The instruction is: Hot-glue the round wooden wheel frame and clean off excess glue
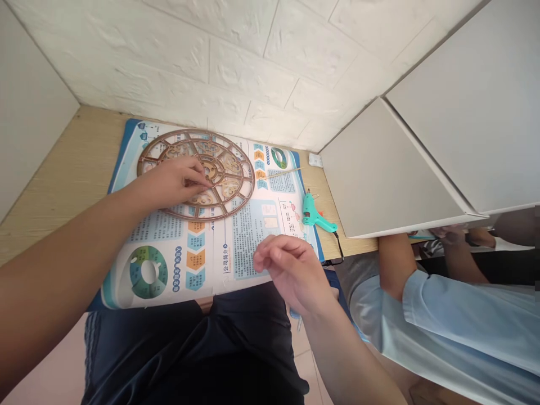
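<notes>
Left hand (175, 181) lies on the round brown fretwork wooden disc (230, 169); its fingers (198, 171) are narrow, tips bunched on the inner ring near the hub; cannot tell if they pinch a spoke or only press it. The disc lies flat on the upper left of the blue-and-white printed poster (248, 236), which covers the light wood surface (71, 169). Right hand (291, 270) hovers over the poster's near edge, touching nothing; fingers loosely half-curled, nothing seen in them.

Risks, as a judgement:
- the thin spokes look fragile; too much pressure near the hub could snap one
- the poster overhangs the near edge of the surface; a pull from the forearm could slide it and the disc with it
- the teal plastic glue gun (314, 214) lies just beside the poster's right edge; its black cord (340, 247) drops over the edge near the right hand, so a snag could drag the gun; cannot tell if it is hot
- the thin pale wooden stick (282, 172) lies loose near the disc and could roll off

Hard to make out:
- the left hand hides the hub and part of the disc
- the poster text is too small to read
- the grey-white partition panel (379, 174) hides the hands of another person; only a light blue sleeve (464, 315) and a forearm show
- the small white object by the wall is unclear
</notes>
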The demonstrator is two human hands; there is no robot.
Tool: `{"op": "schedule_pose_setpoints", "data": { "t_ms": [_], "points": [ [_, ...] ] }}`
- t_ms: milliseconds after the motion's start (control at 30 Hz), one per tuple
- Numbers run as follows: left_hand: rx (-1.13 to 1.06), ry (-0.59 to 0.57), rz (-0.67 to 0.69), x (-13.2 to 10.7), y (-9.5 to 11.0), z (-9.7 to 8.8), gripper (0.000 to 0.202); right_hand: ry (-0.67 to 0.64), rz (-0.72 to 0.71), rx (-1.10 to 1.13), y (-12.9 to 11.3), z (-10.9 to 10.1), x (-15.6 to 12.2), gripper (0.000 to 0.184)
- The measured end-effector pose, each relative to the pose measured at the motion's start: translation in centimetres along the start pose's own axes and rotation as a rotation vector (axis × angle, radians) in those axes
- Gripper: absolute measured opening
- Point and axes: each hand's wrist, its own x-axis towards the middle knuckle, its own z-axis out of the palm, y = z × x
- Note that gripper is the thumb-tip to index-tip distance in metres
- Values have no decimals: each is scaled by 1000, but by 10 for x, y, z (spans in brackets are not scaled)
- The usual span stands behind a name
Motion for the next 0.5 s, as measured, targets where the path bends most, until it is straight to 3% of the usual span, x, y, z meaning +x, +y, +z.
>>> {"op": "schedule_pose_setpoints", "data": {
  "t_ms": [67,167,233,367,500],
  "points": [
    [-8,-3,2,0,-2,1,28,12,-70,-322,-14,-15,16,28],
    [-13,0,-14,1,-4,3,28,163,-164,-1144,-45,-46,63,23],
    [-17,2,-13,1,-3,2,29,204,-21,-1747,-64,-66,101,35],
    [-50,-12,33,2,0,-1,29,159,85,-1986,-74,-84,163,34],
    [-52,-25,37,2,2,-3,26,106,121,-2092,-67,-78,193,23]
  ]
}}
